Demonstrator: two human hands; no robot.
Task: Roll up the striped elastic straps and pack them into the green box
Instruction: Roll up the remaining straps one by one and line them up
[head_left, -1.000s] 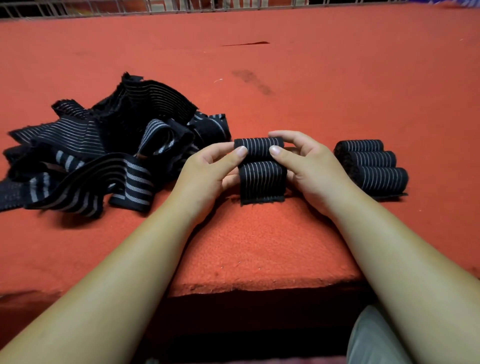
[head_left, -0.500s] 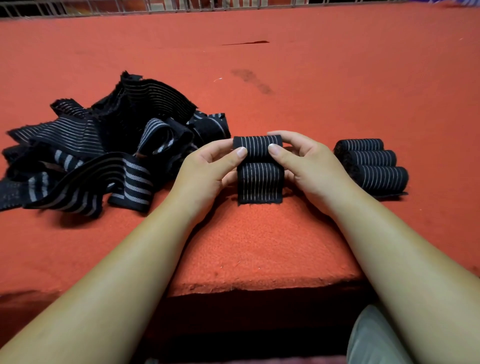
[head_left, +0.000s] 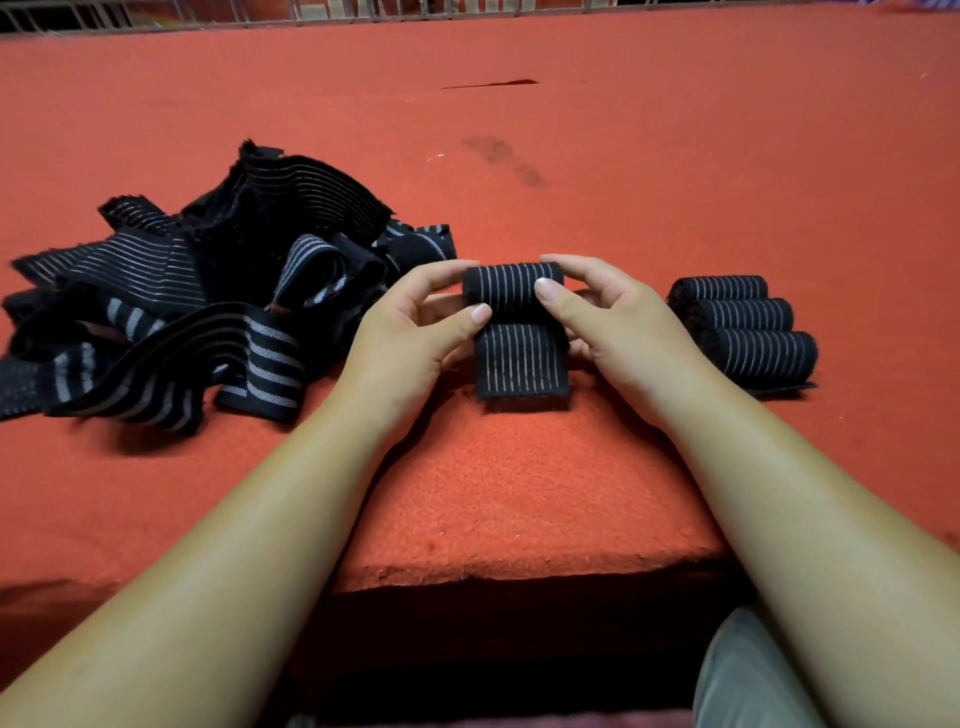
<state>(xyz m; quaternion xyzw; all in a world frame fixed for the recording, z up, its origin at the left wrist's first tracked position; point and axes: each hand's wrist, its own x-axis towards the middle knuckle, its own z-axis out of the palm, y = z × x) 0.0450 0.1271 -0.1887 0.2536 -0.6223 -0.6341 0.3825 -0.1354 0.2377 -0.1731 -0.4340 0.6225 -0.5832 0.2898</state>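
Left hand (head_left: 415, 332) and right hand (head_left: 618, 332) pinch the strap roll (head_left: 511, 288) near the counter's (head_left: 519, 493) front edge. It looks slightly fatter than a second ago, with a short tail left to wind.

Your one wide-angle camera sits on your head, facing forward and down along both forearms at the red felt-covered table (head_left: 519, 493), close above its near edge, with your left hand (head_left: 410, 332) and right hand (head_left: 618, 327) centred.

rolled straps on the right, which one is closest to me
The front roll, lowest in the picture, with a flat strap end sticking out beneath it; the other two lie behind it.
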